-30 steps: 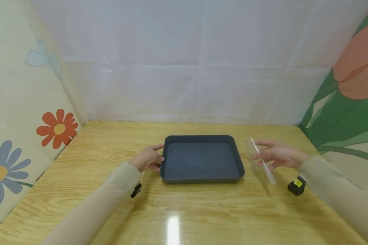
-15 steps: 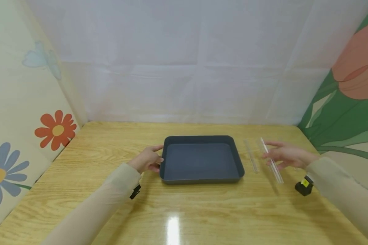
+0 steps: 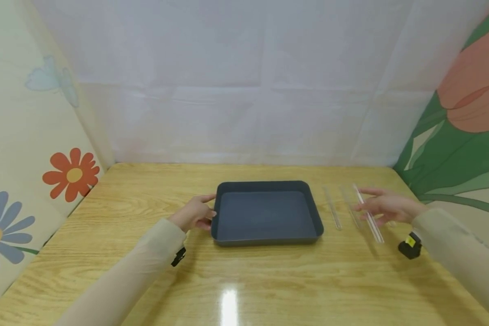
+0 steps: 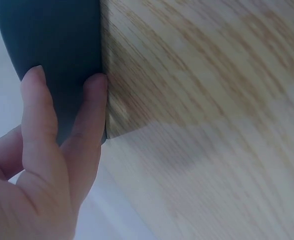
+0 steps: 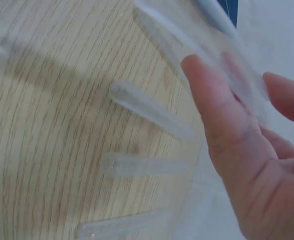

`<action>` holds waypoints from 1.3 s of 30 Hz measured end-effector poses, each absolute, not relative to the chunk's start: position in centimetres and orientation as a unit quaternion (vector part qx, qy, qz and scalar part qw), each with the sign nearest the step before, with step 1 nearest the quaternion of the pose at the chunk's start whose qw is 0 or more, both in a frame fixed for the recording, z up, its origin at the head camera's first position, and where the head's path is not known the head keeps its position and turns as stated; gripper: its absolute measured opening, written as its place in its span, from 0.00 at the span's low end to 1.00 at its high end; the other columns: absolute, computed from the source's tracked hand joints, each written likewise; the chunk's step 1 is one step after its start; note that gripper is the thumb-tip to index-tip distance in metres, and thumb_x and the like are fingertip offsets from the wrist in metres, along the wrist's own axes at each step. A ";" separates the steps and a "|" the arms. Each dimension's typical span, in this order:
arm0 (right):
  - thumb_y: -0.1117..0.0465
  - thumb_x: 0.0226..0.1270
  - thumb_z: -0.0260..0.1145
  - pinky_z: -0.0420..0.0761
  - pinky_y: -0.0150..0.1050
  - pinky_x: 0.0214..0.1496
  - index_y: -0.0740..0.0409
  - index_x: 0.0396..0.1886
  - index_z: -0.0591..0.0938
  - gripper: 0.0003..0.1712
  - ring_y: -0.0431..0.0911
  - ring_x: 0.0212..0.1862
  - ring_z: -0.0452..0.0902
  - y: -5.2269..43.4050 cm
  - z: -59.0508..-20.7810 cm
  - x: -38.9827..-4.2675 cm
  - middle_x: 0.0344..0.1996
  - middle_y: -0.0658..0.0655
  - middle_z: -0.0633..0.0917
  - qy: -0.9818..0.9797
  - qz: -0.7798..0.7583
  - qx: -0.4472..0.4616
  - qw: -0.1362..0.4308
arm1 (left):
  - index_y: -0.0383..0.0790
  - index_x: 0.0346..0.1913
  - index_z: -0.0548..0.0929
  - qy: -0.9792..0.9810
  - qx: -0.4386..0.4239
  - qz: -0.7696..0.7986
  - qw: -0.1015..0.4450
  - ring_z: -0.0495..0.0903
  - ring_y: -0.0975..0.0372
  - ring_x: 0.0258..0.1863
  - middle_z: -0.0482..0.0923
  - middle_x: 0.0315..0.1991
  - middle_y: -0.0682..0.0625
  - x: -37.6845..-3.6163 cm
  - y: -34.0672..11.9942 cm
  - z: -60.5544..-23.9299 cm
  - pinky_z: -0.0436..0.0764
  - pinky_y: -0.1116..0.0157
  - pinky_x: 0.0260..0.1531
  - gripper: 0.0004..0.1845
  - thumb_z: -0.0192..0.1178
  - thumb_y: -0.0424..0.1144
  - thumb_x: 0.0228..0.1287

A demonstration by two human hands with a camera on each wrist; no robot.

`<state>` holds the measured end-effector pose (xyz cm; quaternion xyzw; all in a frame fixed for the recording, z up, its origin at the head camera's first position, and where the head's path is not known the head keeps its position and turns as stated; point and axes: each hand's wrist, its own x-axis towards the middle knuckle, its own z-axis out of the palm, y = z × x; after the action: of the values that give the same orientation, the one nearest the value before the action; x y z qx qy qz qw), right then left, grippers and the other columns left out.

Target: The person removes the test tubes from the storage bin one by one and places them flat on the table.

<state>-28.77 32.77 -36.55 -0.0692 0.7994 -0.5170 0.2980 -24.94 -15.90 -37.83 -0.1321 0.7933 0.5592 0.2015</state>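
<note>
My left hand [image 3: 193, 213] is at the left side of a dark blue-grey rectangular tray [image 3: 266, 241]. In the left wrist view two fingertips rest on the tray's outer wall [image 4: 67, 30]. My right hand [image 3: 391, 207] pinches a clear test tube [image 3: 371, 217], held tilted above the table right of the tray. Clear glare blurs it in the right wrist view, so whether it is a single tube I cannot tell. Other clear tubes lie on the table: one [image 3: 333, 210] beside the tray, another [image 3: 352, 208] nearer my hand, and a round-ended one [image 5: 149, 109] below my fingers.
The wooden table [image 3: 289, 285] ends at a white cloth backdrop [image 3: 228, 113]. Flower-printed panels stand at the left [image 3: 16, 127] and right [image 3: 464, 149]. A black wrist camera [image 3: 410, 246] hangs under my right sleeve.
My right hand has moved to the right with the test tube, away from the tray. Tubes lying on the table behind it now show more clearly. The left hand stays at the tray.
</note>
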 end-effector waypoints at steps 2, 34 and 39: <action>0.64 0.74 0.53 0.83 0.39 0.34 0.69 0.75 0.35 0.45 0.46 0.44 0.79 33.2 -36.5 -28.9 0.52 0.59 0.81 0.802 -0.516 -0.068 0.294 | 0.42 0.77 0.53 0.794 -0.133 0.559 0.201 0.79 0.58 0.25 0.70 0.59 0.28 -24.9 -15.9 -37.8 0.80 0.68 0.17 0.37 0.48 0.20 0.68; 0.67 0.72 0.54 0.82 0.40 0.36 0.70 0.74 0.32 0.47 0.43 0.39 0.79 37.8 -36.8 -30.6 0.44 0.50 0.82 0.813 -0.495 -0.031 0.305 | 0.41 0.77 0.53 0.799 -0.130 0.552 0.203 0.79 0.57 0.25 0.71 0.55 0.30 -24.8 -16.0 -37.6 0.80 0.69 0.17 0.37 0.49 0.20 0.68; 0.67 0.71 0.55 0.82 0.41 0.38 0.68 0.74 0.31 0.48 0.43 0.40 0.80 38.4 -36.8 -30.8 0.45 0.51 0.83 0.813 -0.495 -0.023 0.305 | 0.42 0.77 0.53 0.800 -0.130 0.550 0.202 0.78 0.57 0.24 0.73 0.49 0.33 -24.8 -15.9 -37.6 0.79 0.69 0.16 0.37 0.49 0.20 0.68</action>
<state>-30.82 38.37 -36.83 -0.0235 0.8134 -0.4949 0.3048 -24.75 -15.92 -37.61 -0.1305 0.7995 0.5504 0.2020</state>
